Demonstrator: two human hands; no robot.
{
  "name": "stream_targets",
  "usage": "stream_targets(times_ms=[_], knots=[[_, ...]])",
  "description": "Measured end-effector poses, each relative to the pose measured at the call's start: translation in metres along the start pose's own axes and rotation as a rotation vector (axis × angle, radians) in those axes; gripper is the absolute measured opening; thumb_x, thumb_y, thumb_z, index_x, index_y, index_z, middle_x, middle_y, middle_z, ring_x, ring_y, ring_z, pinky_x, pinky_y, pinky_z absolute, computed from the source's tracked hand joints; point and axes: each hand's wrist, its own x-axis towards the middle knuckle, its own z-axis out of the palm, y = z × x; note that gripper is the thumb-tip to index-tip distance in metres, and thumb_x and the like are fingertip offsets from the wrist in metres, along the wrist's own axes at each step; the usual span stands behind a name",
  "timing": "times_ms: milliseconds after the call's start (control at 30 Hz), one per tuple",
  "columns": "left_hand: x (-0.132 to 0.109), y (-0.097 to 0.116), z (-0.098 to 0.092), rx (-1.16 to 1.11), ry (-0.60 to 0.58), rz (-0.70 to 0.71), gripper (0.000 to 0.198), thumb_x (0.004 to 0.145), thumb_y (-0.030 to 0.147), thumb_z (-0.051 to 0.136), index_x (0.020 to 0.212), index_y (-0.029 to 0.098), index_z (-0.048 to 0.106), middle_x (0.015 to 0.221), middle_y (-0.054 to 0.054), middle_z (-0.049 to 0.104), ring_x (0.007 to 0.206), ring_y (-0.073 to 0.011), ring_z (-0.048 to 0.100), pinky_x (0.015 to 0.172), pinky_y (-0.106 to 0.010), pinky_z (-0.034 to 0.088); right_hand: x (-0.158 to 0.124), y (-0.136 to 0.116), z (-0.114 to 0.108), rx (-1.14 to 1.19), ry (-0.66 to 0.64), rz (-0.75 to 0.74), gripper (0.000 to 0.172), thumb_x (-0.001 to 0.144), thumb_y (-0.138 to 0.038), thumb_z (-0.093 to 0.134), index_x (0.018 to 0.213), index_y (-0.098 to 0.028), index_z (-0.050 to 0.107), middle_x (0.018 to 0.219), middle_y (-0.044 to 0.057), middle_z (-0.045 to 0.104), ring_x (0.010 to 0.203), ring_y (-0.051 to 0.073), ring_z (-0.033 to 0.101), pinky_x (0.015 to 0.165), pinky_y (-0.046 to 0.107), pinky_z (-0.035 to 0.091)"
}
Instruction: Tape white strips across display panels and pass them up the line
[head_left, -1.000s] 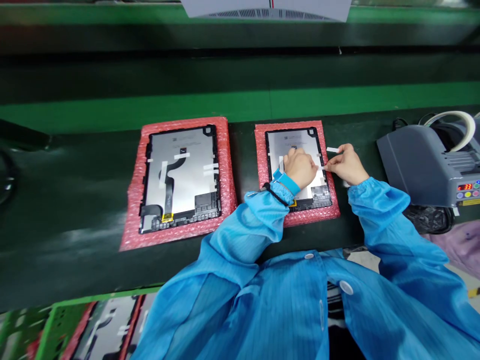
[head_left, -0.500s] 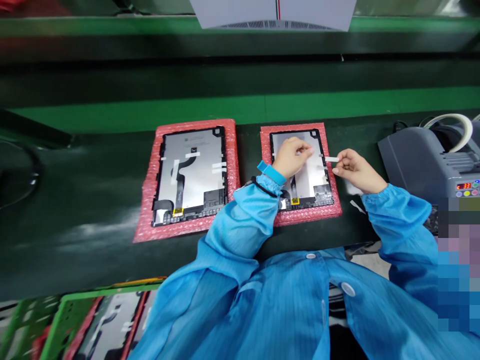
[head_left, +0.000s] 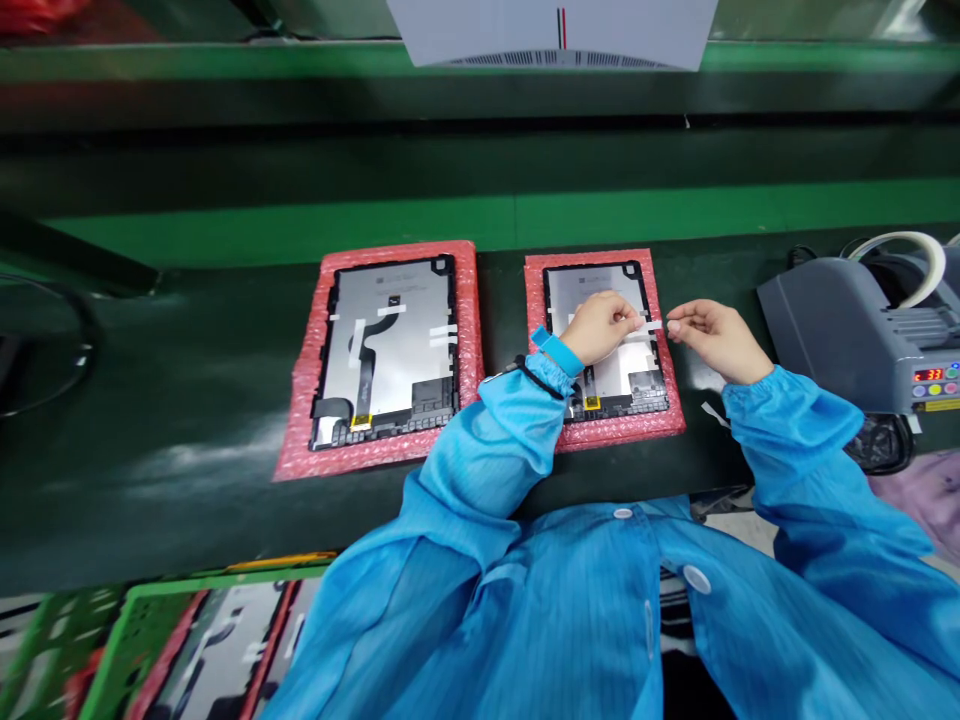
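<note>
A tablet screen assembly (head_left: 615, 372) lies back-up on pink bubble wrap (head_left: 667, 400) on the dark bench. My left hand (head_left: 600, 328) rests over it, thumb and finger pinched on one end of a short white tape strip (head_left: 652, 326) that reaches across the right edge of the screen. Just right of the strip's free end is my right hand (head_left: 712, 340), its thumb and forefinger slightly apart and holding nothing I can see. To the left, a second screen assembly (head_left: 405, 370) with several white tape pieces lies on its own pink wrap (head_left: 300, 440).
A grey tape dispenser (head_left: 832, 320) with a lit display and a tape roll stands at the right. A scrap of white tape (head_left: 715, 414) sits on the bench (head_left: 187, 400). Below the front edge, a green crate (head_left: 112, 640) holds more wrapped screens. A white box-like fixture (head_left: 555, 30) is overhead.
The tape strip has passed from my right fingers to my left pinch. My left hand has shifted right and toward me; my right fingers have come off the strip.
</note>
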Motion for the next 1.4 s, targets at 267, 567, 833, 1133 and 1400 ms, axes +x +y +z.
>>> stream_targets(times_ms=[267, 567, 833, 1133, 1400], knots=[[0.003, 0.006, 0.008, 0.108, -0.037, -0.153, 0.015, 0.086, 0.025, 0.065, 0.075, 0.016, 0.068, 0.089, -0.007, 0.066, 0.087, -0.0212, 0.059, 0.079, -0.035, 0.043, 0.015, 0.009, 0.011, -0.187, 0.02, -0.041, 0.015, 0.077, -0.032, 0.064, 0.072, -0.02, 0.057, 0.069, 0.001, 0.06, 0.065, 0.016, 0.053, 0.066, 0.032, 0.042], [0.003, 0.022, 0.016, 0.353, -0.059, -0.329, 0.02, 0.093, 0.032, 0.056, 0.089, 0.018, 0.071, 0.121, -0.013, 0.059, 0.122, -0.0338, 0.045, 0.098, -0.047, 0.038, 0.024, 0.017, 0.022, -0.384, 0.091, 0.013, 0.011, 0.08, -0.023, 0.057, 0.07, -0.021, 0.053, 0.069, 0.001, 0.057, 0.067, 0.018, 0.052, 0.071, 0.032, 0.041], [0.004, 0.02, 0.016, 0.418, -0.087, -0.335, 0.023, 0.095, 0.035, 0.054, 0.094, 0.02, 0.071, 0.122, -0.011, 0.057, 0.123, -0.0318, 0.044, 0.098, -0.044, 0.037, 0.025, 0.021, 0.023, -0.443, 0.093, -0.006, 0.011, 0.08, -0.023, 0.056, 0.07, -0.021, 0.053, 0.066, 0.0, 0.055, 0.067, 0.017, 0.051, 0.07, 0.031, 0.04], [0.003, 0.018, 0.021, 0.429, -0.059, -0.314, 0.019, 0.093, 0.033, 0.057, 0.089, 0.019, 0.071, 0.118, -0.011, 0.058, 0.122, -0.0323, 0.045, 0.097, -0.044, 0.037, 0.027, 0.021, 0.026, -0.498, 0.107, 0.005, 0.012, 0.078, -0.02, 0.059, 0.067, -0.02, 0.054, 0.068, 0.002, 0.058, 0.066, 0.016, 0.052, 0.071, 0.031, 0.042], [0.001, 0.011, 0.02, 0.367, 0.063, -0.265, 0.025, 0.086, 0.028, 0.067, 0.111, 0.021, 0.068, 0.115, -0.009, 0.06, 0.117, -0.0285, 0.048, 0.096, -0.042, 0.037, 0.015, 0.03, 0.023, -0.423, 0.241, -0.009, 0.009, 0.078, -0.022, 0.063, 0.082, -0.015, 0.069, 0.073, 0.004, 0.065, 0.066, 0.017, 0.057, 0.067, 0.031, 0.047]])
